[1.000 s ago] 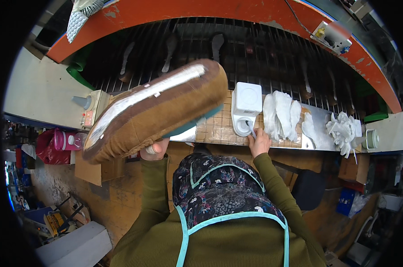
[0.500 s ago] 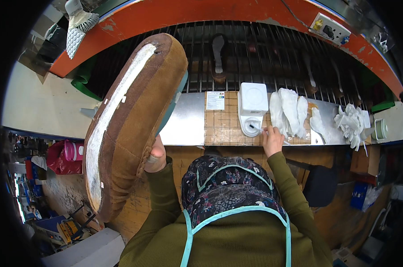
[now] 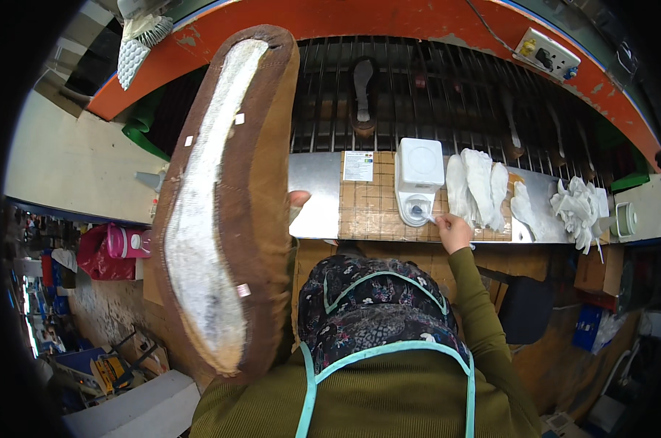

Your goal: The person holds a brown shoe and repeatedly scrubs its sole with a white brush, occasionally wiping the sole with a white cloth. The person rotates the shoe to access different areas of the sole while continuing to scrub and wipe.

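A brown suede shoe upper stands tall at the left, its underside facing me. Along that underside runs a long whitish insole, with small white tags beside it. My left hand grips the shoe from behind; only a thumb shows past its right edge. On the bench, my right hand pinches a thin, pale stick-like tool whose kind is too small to tell. It reaches into the round cup of a white plastic dispenser, where a dark spot shows.
White gloves lie right of the dispenser, with a crumpled white bundle farther right. Behind the bench is a rack of metal rods with several shoes under an orange frame. A socket panel is at upper right.
The shoe has turned so its underside faces me more squarely, hiding most of my left hand. My right hand stays at the dispenser cup, its fingers a little differently angled.
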